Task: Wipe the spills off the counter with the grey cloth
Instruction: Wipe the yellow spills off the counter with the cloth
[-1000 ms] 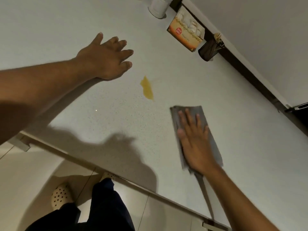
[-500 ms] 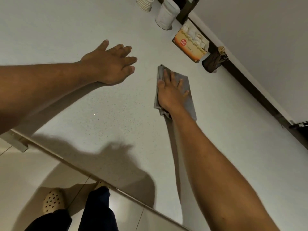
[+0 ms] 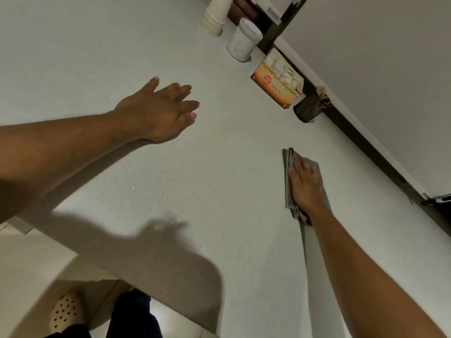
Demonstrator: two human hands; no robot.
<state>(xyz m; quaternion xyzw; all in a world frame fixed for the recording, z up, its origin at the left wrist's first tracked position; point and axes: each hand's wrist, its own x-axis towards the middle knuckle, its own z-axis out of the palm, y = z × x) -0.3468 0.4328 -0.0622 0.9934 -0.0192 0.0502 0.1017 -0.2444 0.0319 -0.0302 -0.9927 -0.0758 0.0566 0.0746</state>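
Observation:
A folded grey cloth [image 3: 288, 178] lies flat on the white speckled counter [image 3: 219, 191] at the right. My right hand [image 3: 305, 186] presses down on top of it, palm flat, fingers pointing toward the far wall. My left hand [image 3: 161, 111] rests on the counter at centre left, holding nothing, its fingers a little apart. No yellow spill shows on the counter between the hands.
Along the back wall stand a stack of paper cups [image 3: 214, 18], a white tub [image 3: 244, 40], an orange tea box [image 3: 278, 81] and a dark holder [image 3: 308, 111]. The counter's front edge runs across the lower left, with tiled floor and my foot [image 3: 63, 313] below.
My right hand slid the cloth over the yellow spill and then back to the right and nearer. The spill no longer shows. My left hand stayed in place.

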